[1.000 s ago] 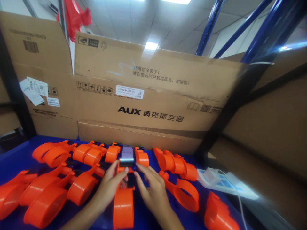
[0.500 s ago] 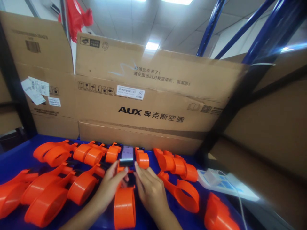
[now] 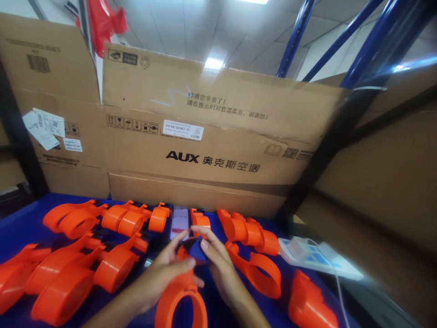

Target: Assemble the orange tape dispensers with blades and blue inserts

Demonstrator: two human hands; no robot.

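Observation:
An orange plastic tape dispenser, a wide ring with a short neck, is tilted up between my hands near the bottom centre. My left hand is closed around its neck, thumb on top. My right hand pinches the dark blue piece at its upper end, thumb on the near face and fingers behind. How that piece joins the dispenser is partly hidden by my fingers. Just beyond my hands lies a phone with its screen lit.
Several more orange dispensers lie in rows on the blue surface, left and right. A white power strip with a cable sits at the right. Behind stands a cardboard sheet, with a dark rack post beside it.
The dispenser has been raised and tilted, so its ring opening now faces me. My right hand has moved onto its upper end, where the blue piece now shows. More of the phone is uncovered.

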